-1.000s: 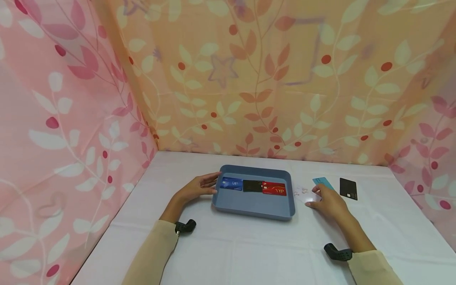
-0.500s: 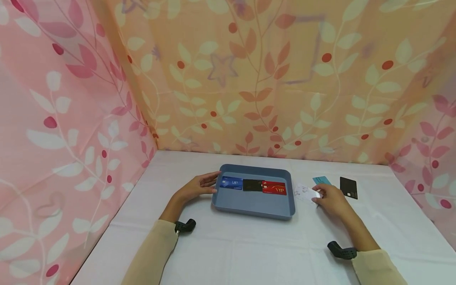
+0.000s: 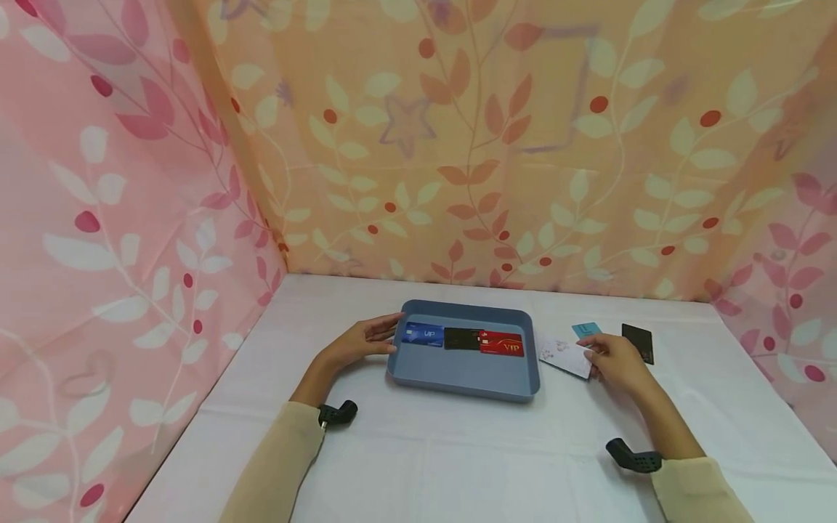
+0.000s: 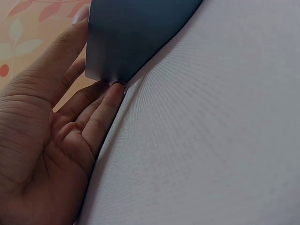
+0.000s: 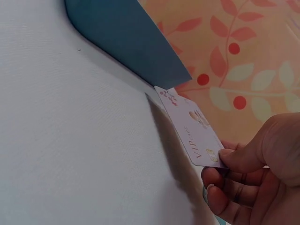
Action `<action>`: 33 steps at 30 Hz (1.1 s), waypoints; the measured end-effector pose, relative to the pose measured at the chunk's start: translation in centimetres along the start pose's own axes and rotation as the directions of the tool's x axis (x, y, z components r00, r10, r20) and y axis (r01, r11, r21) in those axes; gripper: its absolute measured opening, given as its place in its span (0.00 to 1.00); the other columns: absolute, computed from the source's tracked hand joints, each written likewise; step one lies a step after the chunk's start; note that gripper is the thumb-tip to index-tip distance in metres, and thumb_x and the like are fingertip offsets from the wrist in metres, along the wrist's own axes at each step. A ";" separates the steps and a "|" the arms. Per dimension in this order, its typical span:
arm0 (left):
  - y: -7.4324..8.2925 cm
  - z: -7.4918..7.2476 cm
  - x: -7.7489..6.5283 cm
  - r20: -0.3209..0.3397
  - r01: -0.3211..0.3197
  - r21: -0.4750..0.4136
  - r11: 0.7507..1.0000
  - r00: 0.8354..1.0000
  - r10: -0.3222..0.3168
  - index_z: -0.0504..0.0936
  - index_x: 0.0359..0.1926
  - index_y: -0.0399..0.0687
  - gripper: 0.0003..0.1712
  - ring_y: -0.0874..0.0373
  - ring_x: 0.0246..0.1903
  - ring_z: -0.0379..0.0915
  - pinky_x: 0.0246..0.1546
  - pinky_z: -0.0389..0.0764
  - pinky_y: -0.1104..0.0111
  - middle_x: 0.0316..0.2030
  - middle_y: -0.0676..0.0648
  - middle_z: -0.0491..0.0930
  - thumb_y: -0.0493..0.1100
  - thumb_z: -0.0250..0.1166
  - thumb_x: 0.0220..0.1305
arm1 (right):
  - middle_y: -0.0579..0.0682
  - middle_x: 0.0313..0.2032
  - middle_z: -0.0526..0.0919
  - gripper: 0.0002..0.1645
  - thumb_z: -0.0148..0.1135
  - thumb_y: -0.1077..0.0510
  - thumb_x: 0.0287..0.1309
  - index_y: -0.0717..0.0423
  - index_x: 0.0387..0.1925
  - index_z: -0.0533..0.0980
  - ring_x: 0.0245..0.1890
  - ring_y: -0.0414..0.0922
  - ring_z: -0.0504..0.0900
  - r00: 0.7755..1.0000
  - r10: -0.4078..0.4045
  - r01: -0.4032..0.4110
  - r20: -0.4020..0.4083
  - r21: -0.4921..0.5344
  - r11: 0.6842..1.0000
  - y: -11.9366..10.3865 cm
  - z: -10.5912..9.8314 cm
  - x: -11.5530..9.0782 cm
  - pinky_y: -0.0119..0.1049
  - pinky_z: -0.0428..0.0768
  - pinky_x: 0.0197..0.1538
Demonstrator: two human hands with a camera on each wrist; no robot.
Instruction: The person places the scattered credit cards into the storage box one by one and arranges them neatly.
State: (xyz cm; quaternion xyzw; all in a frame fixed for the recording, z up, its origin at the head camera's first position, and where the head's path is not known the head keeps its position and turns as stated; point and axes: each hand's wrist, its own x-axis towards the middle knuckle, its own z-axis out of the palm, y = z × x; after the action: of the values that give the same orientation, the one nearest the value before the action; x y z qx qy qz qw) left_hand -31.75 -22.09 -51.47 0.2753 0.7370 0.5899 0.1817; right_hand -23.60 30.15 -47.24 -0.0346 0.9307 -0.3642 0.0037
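Note:
A blue-grey tray lies on the white table. Inside it, in a row, are a blue VIP card, a black card and a red VIP card. My left hand touches the tray's left end with fingers mostly straight; in the left wrist view, the fingertips meet the tray wall. Just right of the tray, my right hand pinches a white VIP card by one end between thumb and fingers. The card is tilted, raised off the cloth, its shadow below.
Behind the right hand lie a light blue card, partly hidden, and a black card on the table. Patterned cloth walls stand at the back and both sides. Each wrist wears a black device.
My right hand has taken hold of the white card's right end and lifted it from the cloth, shifting slightly right. The left hand stays against the tray.

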 end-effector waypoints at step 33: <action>-0.1 0.0 -0.1 -0.001 -0.011 0.002 1.000 1.000 0.011 0.63 0.77 0.52 0.44 0.50 0.74 0.58 0.70 0.66 0.64 0.76 0.46 0.60 0.36 0.71 0.64 | 0.63 0.44 0.85 0.15 0.60 0.66 0.69 0.67 0.54 0.81 0.28 0.47 0.80 0.991 -0.129 0.133 -0.035 0.156 0.979 -9.1 0.6 -2.7 0.36 0.86 0.32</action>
State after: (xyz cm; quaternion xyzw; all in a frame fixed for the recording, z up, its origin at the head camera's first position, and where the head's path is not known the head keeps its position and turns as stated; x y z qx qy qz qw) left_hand -31.71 -22.13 -51.60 0.2796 0.7362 0.5902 0.1777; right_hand -20.33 23.29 -41.55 -0.0910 0.8946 -0.4365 -0.0289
